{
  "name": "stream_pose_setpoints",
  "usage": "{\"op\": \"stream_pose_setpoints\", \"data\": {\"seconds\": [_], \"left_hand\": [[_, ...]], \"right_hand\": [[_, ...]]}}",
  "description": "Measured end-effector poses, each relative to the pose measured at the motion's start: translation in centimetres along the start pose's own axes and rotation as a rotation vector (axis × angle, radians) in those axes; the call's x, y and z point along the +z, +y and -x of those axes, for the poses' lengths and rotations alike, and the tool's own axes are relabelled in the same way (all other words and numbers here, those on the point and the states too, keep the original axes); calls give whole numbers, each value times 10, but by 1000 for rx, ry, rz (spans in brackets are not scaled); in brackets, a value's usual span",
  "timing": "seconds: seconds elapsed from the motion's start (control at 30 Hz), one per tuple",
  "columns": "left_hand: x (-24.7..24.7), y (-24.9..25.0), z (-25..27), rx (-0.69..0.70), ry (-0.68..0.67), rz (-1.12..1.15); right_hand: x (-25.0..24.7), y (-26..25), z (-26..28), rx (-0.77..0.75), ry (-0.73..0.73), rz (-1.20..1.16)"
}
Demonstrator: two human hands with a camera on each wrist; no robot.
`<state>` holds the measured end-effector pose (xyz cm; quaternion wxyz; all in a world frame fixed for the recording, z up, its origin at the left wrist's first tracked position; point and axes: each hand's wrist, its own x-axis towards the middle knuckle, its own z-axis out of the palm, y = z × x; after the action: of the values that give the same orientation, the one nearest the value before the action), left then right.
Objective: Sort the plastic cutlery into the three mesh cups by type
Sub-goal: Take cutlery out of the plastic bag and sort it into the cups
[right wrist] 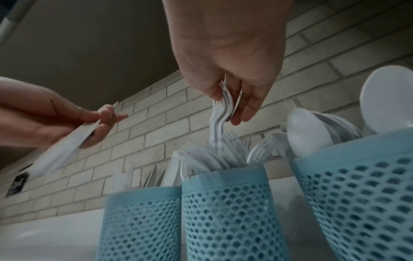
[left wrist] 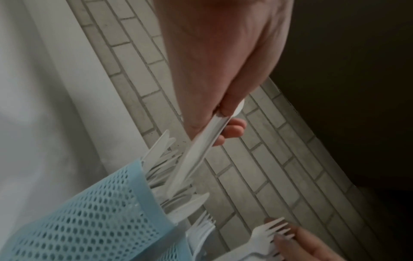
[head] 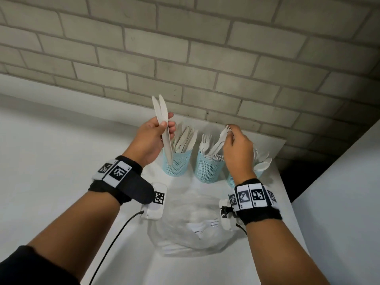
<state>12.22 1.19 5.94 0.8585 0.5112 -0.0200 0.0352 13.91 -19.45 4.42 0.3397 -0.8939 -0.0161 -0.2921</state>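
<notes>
Dropping sorted pieces into the cups is the step right now, I think. The left hand (head: 150, 138) grips two knives (head: 162, 120), blades up, with their handle ends low by the left cup (head: 177, 161). That cup already holds knives. From the left wrist view the handle ends look to be just above or among those knives, but I cannot tell if they touch.

The right hand (head: 238, 147) pinches a little bunch of forks (right wrist: 220, 113) by the prongs. I cannot count them for sure; it looks like three or so. Their handles hang down into the middle cup (head: 208, 167), which is full of forks.

Next, I think each hand needs to let go so the pieces slide down. The knives should go straight in so they do not knock the cup over. The cups are light mesh and could tip.

Counting now: three blue cups stand in a row near the brick wall (head: 185, 48). The right cup (right wrist: 357, 194) holds spoons (right wrist: 308, 134); I see about four or five bowls, but some hide behind others. A clear bag (head: 191, 229) lies on the white table (head: 51, 161) in front of the cups, with more white cutlery inside, so the job looks not yet done.
</notes>
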Motion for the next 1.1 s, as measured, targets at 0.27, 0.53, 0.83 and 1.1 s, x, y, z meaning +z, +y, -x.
{"op": "stream_pose_setpoints", "data": {"seconds": [0.27, 0.53, 0.83, 1.1], "left_hand": [[-3, 0, -27, 143, 59, -38], [6, -12, -47, 309, 109, -239], [8, -42, -55, 132, 76, -482], [8, -47, -49, 96, 56, -672]], "right_hand": [[5, -14, -7, -61, -133, 309], [-4, -11, -13, 38, -158, 374], [-8, -16, -6, -71, -67, 314], [-5, -18, -4, -130, -96, 288]]}}
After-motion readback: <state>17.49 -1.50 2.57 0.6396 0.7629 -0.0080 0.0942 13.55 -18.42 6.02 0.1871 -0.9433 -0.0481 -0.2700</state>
